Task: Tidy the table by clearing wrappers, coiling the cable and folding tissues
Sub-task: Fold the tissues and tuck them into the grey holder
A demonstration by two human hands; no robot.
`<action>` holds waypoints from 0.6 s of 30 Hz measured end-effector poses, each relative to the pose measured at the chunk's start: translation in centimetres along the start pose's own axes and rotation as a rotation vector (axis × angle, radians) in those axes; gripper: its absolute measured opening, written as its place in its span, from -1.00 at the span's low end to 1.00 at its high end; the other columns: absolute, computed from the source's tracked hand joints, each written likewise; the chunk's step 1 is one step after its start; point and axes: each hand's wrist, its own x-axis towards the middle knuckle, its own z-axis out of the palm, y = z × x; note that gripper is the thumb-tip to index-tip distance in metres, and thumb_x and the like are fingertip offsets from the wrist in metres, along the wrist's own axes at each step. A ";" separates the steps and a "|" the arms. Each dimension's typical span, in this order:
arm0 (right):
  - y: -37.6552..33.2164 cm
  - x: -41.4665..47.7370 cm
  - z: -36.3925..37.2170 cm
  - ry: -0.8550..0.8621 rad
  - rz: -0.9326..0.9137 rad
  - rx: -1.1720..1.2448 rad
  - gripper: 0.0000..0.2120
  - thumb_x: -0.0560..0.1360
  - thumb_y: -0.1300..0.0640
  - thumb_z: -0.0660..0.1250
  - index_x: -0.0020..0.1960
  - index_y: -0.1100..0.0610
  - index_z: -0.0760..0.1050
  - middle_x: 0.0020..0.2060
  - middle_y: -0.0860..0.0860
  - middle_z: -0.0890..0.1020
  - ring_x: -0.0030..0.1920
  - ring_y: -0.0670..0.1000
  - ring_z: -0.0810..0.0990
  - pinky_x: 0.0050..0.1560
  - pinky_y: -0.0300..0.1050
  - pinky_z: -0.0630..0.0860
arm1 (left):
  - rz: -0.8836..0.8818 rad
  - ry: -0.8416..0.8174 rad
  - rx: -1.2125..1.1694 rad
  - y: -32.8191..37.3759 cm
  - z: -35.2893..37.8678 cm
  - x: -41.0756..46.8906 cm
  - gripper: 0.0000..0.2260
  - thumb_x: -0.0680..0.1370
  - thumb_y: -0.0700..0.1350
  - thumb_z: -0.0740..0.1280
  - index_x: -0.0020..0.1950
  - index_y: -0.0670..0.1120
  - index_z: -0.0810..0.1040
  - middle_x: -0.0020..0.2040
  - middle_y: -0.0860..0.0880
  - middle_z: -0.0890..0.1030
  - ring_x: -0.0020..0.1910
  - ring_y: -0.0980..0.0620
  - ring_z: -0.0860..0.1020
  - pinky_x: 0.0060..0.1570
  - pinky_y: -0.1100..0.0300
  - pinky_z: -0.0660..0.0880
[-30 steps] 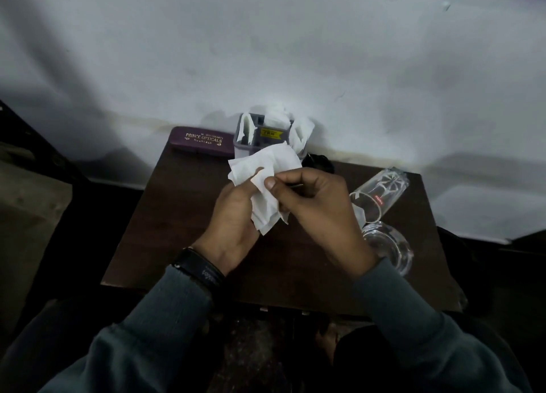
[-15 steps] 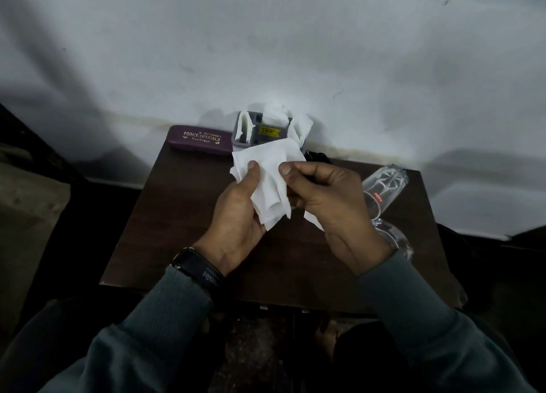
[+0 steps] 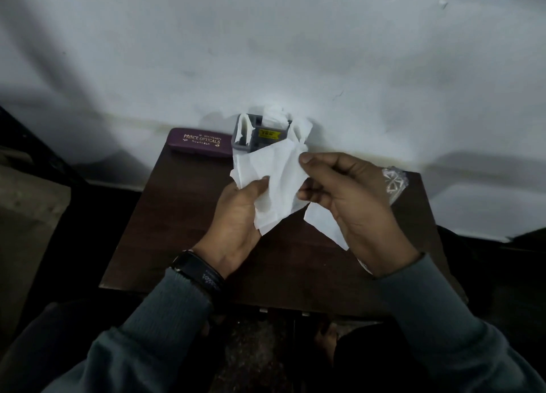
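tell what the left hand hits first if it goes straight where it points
Past the tissue it grips, the left hand would probably meet the grey holder by the wall; depth unclear.

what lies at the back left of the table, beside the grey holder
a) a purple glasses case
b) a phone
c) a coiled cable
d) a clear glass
a: the purple glasses case, lettered Prince Opticals, lies along the wall just left of the grey holder, beyond the tissue held by the left hand and right hand.
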 end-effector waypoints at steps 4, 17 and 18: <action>0.5 0.2 0.7 -0.019 0.033 -0.031 -0.91 0.52 0.24 0.48 -0.11 0.28 0.69 -0.36 0.13 0.59 -0.37 0.04 0.55 -0.26 -0.11 0.58 | -0.048 -0.105 -0.118 -0.1 0.2 -0.2 -0.56 0.57 -0.08 0.34 0.41 -0.25 0.52 0.29 -0.23 0.63 0.22 -0.18 0.63 0.25 -0.10 0.57; -0.3 1.4 -0.6 0.123 -0.058 -0.088 -0.90 0.56 0.18 0.46 -0.03 0.23 0.68 -0.26 0.09 0.73 -0.25 0.04 0.72 -0.20 -0.14 0.68 | -0.084 -0.223 -0.372 0.8 0.3 -0.4 -0.41 0.67 0.22 0.10 0.56 -0.13 0.38 0.49 -0.18 0.48 0.48 -0.20 0.45 0.52 -0.19 0.28; -0.4 1.3 -0.6 0.131 -0.005 0.004 -0.90 0.57 0.19 0.46 -0.03 0.23 0.67 -0.23 0.13 0.71 -0.22 0.06 0.71 -0.19 -0.14 0.68 | -0.080 -0.224 -0.373 0.8 0.4 -0.5 -0.37 0.65 0.26 0.09 0.57 -0.13 0.36 0.51 -0.19 0.46 0.49 -0.21 0.44 0.52 -0.19 0.28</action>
